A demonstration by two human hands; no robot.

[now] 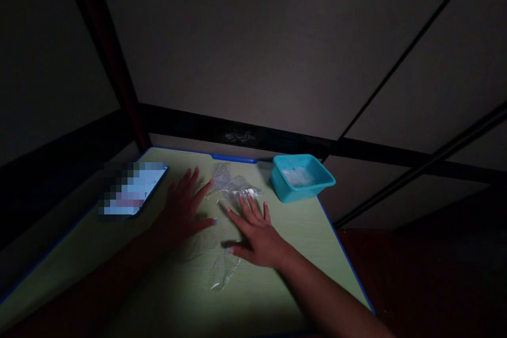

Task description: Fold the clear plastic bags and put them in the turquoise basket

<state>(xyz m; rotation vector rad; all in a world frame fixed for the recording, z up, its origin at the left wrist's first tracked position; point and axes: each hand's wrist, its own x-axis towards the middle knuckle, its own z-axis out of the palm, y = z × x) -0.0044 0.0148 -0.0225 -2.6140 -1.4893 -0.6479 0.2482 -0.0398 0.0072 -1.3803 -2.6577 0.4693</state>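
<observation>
A crumpled sheet of clear plastic film, perhaps a thin bag or glove (233,184), lies on the pale green tabletop (293,253). My left hand (184,208) is spread at its left side, fingertips near its edge. With fingers apart, my right hand (255,232) is over the plastic's right part, its fingertips at the shiny folds. Nothing is gripped in either hand. Part of the plastic is hidden beneath the hands, and a loose end shows below them, toward me. Whether the palms press on it I cannot tell.
A turquoise plastic basket (283,190) with white material inside stands at the table's back right corner. A lit phone (146,185), its screen partly blurred, lies at the left edge. Dark panelled walls (237,53) rise behind the table; the room is dim.
</observation>
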